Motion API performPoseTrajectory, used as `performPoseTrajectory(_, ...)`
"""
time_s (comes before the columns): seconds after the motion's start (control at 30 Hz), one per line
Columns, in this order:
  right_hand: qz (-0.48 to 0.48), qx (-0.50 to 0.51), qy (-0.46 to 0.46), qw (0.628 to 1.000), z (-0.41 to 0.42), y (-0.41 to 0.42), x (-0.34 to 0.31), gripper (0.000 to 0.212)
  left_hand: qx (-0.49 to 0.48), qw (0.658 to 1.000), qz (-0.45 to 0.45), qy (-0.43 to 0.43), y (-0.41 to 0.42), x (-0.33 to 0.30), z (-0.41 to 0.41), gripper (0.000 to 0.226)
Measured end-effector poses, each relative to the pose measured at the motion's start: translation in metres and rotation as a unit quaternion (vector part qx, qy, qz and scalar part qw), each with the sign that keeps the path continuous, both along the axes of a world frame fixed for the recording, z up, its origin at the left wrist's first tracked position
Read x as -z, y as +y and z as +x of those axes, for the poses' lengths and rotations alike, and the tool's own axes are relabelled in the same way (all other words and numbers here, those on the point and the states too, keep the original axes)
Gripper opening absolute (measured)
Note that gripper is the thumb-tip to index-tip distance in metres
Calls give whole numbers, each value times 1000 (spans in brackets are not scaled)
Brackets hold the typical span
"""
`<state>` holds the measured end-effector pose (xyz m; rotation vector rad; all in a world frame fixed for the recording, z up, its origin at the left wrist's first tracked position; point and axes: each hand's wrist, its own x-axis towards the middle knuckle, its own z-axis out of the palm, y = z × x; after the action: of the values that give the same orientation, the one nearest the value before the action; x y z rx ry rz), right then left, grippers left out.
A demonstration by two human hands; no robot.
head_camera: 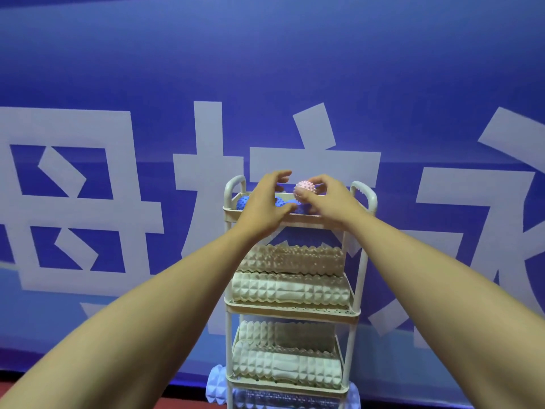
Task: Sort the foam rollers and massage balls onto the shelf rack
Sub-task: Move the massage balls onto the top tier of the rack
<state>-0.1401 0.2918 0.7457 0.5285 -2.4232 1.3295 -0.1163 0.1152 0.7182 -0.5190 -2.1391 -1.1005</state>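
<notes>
The right hand [324,199] pinches a pink spiky ball [305,191] just above the top tray [298,219] of the shelf rack [358,290], while the left hand [267,199] hovers spread and empty over the blue balls [243,203] already there. Dropped onto that crowded heap, the pink ball could bounce off and over the low rim. Being round, it has no long axis; the cream foam rollers [290,287] on the lower tiers lie crosswise, left to right.

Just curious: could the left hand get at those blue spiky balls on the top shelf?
Probably yes. The left hand hovers open right over the blue balls in the top tray, nothing between them.
</notes>
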Motion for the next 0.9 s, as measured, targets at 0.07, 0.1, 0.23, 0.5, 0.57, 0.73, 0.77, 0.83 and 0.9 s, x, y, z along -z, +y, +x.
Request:
performPoseTrajectory(0.07,-24,35,22,999,-11,-2,3,40,-49,998,-32,-2,-6,2,-7,52)
performPoseTrajectory(0.1,-28,54,38,997,-16,-4,3,40,-75,996,-50,-8,-9,3,-11,47)
performPoseTrajectory(0.23,69,106,74,989,-45,-12,-4,49,-161,969,-182,-47,-16,12,-28,38)
performPoseTrajectory(0.5,130,140,32,981,-94,-34,2,44,-225,924,-308,-2,-20,28,-47,43)
performPoseTrajectory(0.57,146,131,34,980,-97,-34,4,39,-225,922,-315,-1,-22,31,-50,53)
performPoseTrajectory(0.73,127,136,64,980,-92,-32,7,33,-217,922,-320,-6,-21,32,-52,59)
performPoseTrajectory(0.77,109,147,88,979,-88,-32,6,32,-211,920,-331,-1,-21,31,-50,58)
performPoseTrajectory(0.83,70,161,135,975,-77,-30,5,32,-193,929,-315,9,-22,29,-44,48)
performPoseTrajectory(0.9,75,151,177,970,-62,-28,5,32,-186,940,-284,25,-23,30,-36,45)
